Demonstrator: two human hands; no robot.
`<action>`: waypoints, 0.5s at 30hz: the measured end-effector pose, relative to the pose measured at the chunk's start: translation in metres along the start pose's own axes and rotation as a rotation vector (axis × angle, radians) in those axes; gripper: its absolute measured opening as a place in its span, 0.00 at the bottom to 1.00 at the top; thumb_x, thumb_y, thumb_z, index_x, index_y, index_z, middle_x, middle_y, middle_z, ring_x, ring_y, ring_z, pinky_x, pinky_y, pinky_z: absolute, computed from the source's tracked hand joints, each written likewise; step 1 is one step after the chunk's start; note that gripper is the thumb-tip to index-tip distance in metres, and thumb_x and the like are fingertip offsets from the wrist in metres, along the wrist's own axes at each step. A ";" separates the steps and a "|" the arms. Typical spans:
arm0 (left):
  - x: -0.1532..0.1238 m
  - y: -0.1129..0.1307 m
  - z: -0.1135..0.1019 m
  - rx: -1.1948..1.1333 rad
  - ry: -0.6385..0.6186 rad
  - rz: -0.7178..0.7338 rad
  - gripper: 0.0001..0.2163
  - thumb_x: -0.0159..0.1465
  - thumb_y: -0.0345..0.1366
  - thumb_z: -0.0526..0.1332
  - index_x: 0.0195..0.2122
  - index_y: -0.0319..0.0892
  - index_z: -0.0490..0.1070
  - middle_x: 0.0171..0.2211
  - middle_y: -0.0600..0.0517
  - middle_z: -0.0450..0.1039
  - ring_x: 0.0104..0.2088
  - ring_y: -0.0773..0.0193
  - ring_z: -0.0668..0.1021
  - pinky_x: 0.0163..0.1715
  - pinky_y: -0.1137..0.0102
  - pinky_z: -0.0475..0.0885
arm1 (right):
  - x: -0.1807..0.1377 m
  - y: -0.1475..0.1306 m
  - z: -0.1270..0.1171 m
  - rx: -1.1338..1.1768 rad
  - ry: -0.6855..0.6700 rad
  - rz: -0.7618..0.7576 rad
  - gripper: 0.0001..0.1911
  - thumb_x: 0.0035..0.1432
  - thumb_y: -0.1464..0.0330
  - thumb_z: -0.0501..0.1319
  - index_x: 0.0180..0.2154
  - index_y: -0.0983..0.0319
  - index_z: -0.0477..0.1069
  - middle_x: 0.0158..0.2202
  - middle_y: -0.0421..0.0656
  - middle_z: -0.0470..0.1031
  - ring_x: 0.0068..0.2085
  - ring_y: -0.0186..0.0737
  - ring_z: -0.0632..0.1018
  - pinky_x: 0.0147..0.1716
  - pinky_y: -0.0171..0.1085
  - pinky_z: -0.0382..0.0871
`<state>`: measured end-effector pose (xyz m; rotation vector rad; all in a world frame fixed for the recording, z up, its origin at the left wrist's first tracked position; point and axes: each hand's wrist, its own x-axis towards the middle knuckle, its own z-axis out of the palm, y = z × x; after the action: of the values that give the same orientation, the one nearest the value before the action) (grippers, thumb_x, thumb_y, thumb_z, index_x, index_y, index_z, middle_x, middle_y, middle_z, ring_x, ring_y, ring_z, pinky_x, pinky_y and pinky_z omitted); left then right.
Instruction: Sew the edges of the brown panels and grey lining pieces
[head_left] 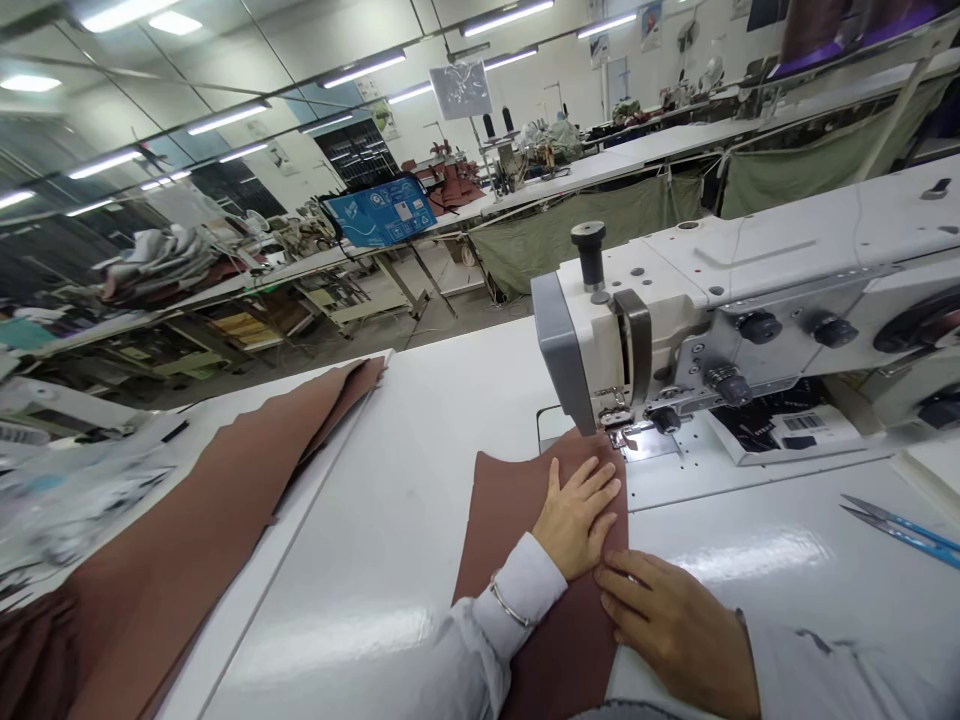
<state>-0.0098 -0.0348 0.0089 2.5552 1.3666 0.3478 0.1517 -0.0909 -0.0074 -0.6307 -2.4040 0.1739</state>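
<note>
The brown panel (510,500) lies flat on the white surface (375,540), in the lower centre of the frame, its upper right corner running under the sewing machine (675,280) by the presser foot (621,437). The left hand (577,515) rests palm down on it, the grip spread, fingers pointing toward the needle area. The right hand (679,625), lower right of centre, has its fingers together at the panel's right edge; whether the thumb pinches underneath, I cannot tell.

The panel looks light, thin and pliable, like leather or a coated fabric, likely to crease or skew rather than break. Its smooth face may slide easily on the glossy surface, so a flat palm near the middle and a light hold along the right edge seem best, fingertips clear of the needle. Blue-handled snips (911,533) lie at the far right.
</note>
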 end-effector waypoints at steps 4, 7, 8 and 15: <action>0.006 0.000 -0.003 -0.022 -0.016 -0.064 0.18 0.61 0.31 0.51 0.53 0.44 0.62 0.56 0.47 0.60 0.59 0.54 0.56 0.53 0.38 0.36 | 0.003 0.006 0.001 0.025 -0.061 0.010 0.06 0.56 0.75 0.56 0.36 0.69 0.70 0.39 0.47 0.71 0.46 0.42 0.68 0.46 0.38 0.67; 0.013 0.000 -0.003 -0.004 -0.021 -0.106 0.18 0.61 0.30 0.51 0.54 0.44 0.61 0.57 0.47 0.58 0.60 0.53 0.55 0.52 0.36 0.37 | 0.002 0.013 0.001 0.012 -0.086 -0.001 0.08 0.58 0.75 0.54 0.38 0.69 0.70 0.40 0.47 0.71 0.47 0.43 0.68 0.48 0.40 0.65; 0.016 0.000 -0.003 0.005 -0.021 -0.115 0.18 0.61 0.30 0.51 0.54 0.44 0.60 0.57 0.48 0.58 0.60 0.53 0.55 0.52 0.35 0.38 | 0.001 0.016 0.001 0.009 -0.082 0.000 0.09 0.58 0.75 0.53 0.39 0.69 0.70 0.41 0.48 0.70 0.48 0.43 0.67 0.49 0.41 0.65; 0.034 0.002 0.004 0.070 -0.004 -0.184 0.17 0.63 0.32 0.48 0.54 0.43 0.59 0.58 0.48 0.57 0.59 0.54 0.56 0.52 0.36 0.41 | -0.001 0.033 0.001 0.038 -0.074 0.004 0.14 0.60 0.76 0.48 0.42 0.70 0.69 0.45 0.49 0.70 0.51 0.42 0.66 0.51 0.41 0.64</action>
<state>0.0108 -0.0076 0.0093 2.4564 1.6248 0.2664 0.1647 -0.0619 -0.0175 -0.6220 -2.4642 0.2482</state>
